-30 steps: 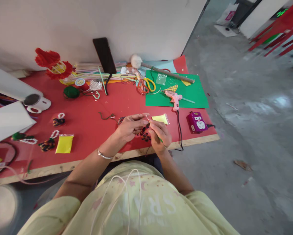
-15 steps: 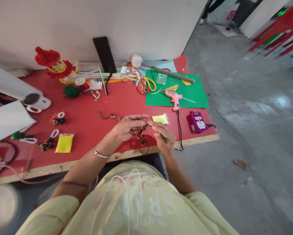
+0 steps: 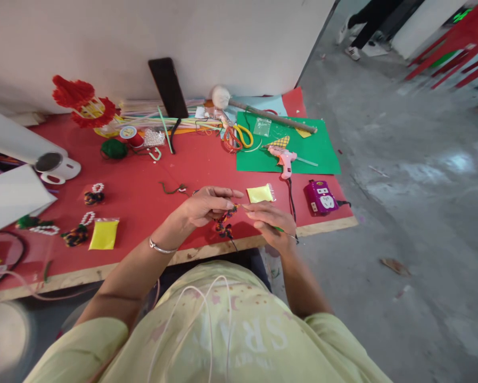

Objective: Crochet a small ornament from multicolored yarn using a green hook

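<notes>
Between thumb and fingers my left hand pinches a dark multicoloured crochet piece, which dangles below the fingertips over the table's front edge. My right hand is closed round a crochet hook with a green grip. Its tip points left, close to the crochet piece; I cannot tell whether it touches the yarn. A yellow packet lies just behind my right hand. Short dark green yarn lies behind my left hand.
On the red table lie a pink glue gun, scissors, a purple power socket, green yarn and finished crochet pieces. A phone leans on the wall. A white mug stands left.
My right hand has shifted right and slightly down, drawing the hook away from my left fingers. More of the crochet piece shows. A person's legs have come into view at the top right.
</notes>
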Tool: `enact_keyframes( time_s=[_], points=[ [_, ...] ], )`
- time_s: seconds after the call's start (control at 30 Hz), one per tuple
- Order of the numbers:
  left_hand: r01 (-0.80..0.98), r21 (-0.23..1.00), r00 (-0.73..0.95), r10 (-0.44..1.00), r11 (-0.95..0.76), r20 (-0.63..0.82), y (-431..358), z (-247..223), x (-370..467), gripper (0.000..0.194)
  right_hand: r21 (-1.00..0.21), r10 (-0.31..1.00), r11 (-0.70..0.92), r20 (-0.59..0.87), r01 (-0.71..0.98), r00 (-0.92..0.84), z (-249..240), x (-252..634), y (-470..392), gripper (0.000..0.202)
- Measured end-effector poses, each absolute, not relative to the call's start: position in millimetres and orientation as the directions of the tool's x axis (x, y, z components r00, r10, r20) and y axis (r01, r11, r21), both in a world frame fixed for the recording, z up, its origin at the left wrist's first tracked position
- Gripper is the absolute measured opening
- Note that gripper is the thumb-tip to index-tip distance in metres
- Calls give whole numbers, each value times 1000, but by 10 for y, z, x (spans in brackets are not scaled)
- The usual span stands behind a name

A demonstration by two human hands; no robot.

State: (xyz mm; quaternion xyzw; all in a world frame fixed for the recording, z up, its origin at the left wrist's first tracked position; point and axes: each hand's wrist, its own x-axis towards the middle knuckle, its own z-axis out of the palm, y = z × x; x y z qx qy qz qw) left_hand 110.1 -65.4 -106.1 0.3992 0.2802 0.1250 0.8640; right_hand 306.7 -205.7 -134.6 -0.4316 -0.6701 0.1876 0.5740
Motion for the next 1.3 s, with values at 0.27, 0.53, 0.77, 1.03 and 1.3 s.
enact_keyframes(
  time_s=[0.27,0.53,0.77,1.03,1.3],
  points=[
    [76,752,848,354,655,-394,-624,-1023,1106,37,-765,801,570,598,301,3,-1283,3122,-2091,26],
    [50,769,847,381,637,-370,-651,-1008,1122,36,-895,873,445,436,8,218,-1511,3051,-2048,21],
    [-66,972,600,787,228,-143,-913,-1073,1316,38,-874,781,443,485,199,393,-1590,2765,-1946,18],
    [-188,761,640,665,621,-385,-946,-1056,1368,43,-654,531,518,751,551,392,-1698,2645,-1869,28],
    [-115,727,712,566,677,-415,-728,-1021,1140,37,-744,758,553,636,376,143,-1435,3049,-1913,23]
  ],
)
